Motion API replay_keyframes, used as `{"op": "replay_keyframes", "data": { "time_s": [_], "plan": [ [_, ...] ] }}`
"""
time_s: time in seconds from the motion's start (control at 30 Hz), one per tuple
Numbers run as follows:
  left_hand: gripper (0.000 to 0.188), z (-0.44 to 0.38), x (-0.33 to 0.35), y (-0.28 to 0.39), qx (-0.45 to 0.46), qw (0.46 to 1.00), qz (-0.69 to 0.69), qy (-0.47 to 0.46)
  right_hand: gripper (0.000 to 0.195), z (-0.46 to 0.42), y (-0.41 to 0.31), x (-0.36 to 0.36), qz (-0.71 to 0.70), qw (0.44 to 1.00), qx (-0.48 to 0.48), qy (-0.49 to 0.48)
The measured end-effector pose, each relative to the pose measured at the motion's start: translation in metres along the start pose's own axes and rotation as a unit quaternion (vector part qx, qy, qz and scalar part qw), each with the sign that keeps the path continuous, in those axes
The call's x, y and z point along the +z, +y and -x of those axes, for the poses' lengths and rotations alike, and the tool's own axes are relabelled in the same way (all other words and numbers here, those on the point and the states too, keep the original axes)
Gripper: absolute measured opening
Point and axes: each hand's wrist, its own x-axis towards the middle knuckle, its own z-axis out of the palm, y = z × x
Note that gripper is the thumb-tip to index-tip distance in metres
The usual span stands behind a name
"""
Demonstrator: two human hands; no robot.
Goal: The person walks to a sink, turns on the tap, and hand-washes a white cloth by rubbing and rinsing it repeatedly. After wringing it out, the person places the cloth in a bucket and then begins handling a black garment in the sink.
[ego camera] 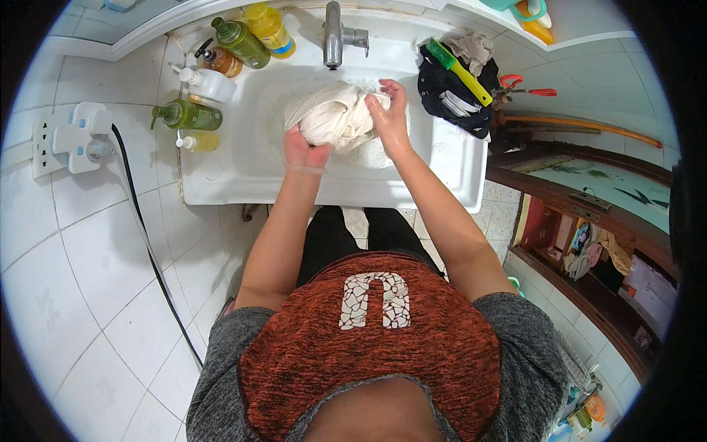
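A bunched wet white cloth [337,116] is held up over the basin of the white sink [254,190]. My left hand [305,150] cups it from below at its left end, with a pale translucent band around the wrist. At the right end of the cloth is my right hand [393,119]. Its thumb lies against the fabric and its fingers curve around the far side, where part of the grip is hidden. Soapy water with foam shows in the basin beneath. Directly behind the cloth stands the chrome faucet [333,38], with no water seen running.
Several pump bottles and a yellow bottle [270,30] line the sink's left side. On the right ledge, a green brush [464,77] rests on dark clothing [442,105] beside a greyish cloth [472,50]. Red-handled scissors [530,91] are farther right. A cord [149,237] hangs from the wall plug [83,141].
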Motion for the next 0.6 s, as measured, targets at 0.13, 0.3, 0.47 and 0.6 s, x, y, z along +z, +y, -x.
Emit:
{"op": "replay_keyframes", "data": {
  "time_s": [0.13, 0.3, 0.47, 0.6],
  "plan": [
    [0.040, 0.013, 0.007, -0.003, 0.084, 0.995, -0.047, 0.031, 0.055, 0.003, 0.000, 0.007, -0.315, 0.910, 0.249, -0.106],
    [0.066, 0.029, 0.009, -0.012, 0.339, 0.876, -0.342, 0.024, 0.041, 0.005, 0.009, 0.013, -0.416, 0.846, 0.327, -0.064],
    [0.064, 0.046, 0.021, -0.013, 0.554, 0.576, -0.571, -0.189, 0.029, -0.018, 0.042, 0.003, -0.422, 0.774, 0.449, -0.146],
    [0.055, 0.058, 0.028, -0.014, 0.507, 0.494, -0.645, -0.288, 0.027, -0.034, 0.072, -0.008, -0.406, 0.718, 0.480, -0.298]
  ]
}}
